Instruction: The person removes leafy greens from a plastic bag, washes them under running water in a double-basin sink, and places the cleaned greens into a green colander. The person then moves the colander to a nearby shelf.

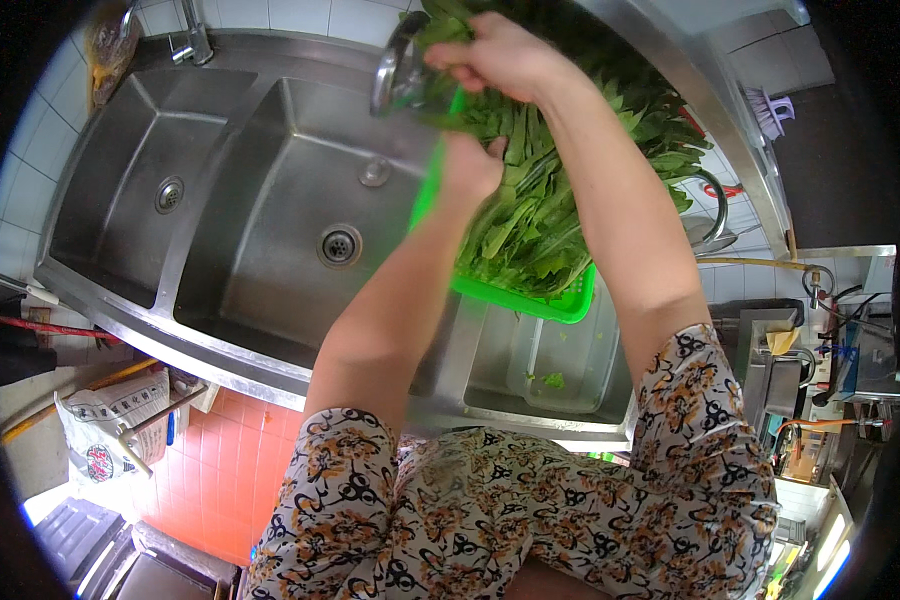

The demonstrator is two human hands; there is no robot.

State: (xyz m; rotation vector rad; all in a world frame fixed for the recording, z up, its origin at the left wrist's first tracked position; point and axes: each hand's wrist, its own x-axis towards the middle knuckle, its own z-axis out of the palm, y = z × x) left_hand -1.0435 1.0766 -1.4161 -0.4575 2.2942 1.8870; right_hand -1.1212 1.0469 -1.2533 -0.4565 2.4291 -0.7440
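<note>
A bright green plastic basket (pixel 559 306) is heaped with long leafy green vegetables (pixel 536 217) and sits over the right-hand part of the steel sink. My right hand (pixel 506 56) is at the far side of the heap, its fingers closed around some leafy greens (pixel 450 26). Nearer to me, my left hand (pixel 471 169) is at the basket's left side, with the thumb against the stalks. Blur and the hand itself hide whether its fingers grip the rim or the greens. Just left of my right hand is a shiny curved metal object (pixel 384 71), partly blurred.
Two steel basins with drains, a large one (pixel 270 232) and a smaller one (pixel 116 202), lie to the left. A faucet (pixel 191 49) stands behind them. Below the basket, a translucent plastic tub (pixel 570 375) holds leaf scraps. A steel ledge (pixel 690 90) runs along the upper right.
</note>
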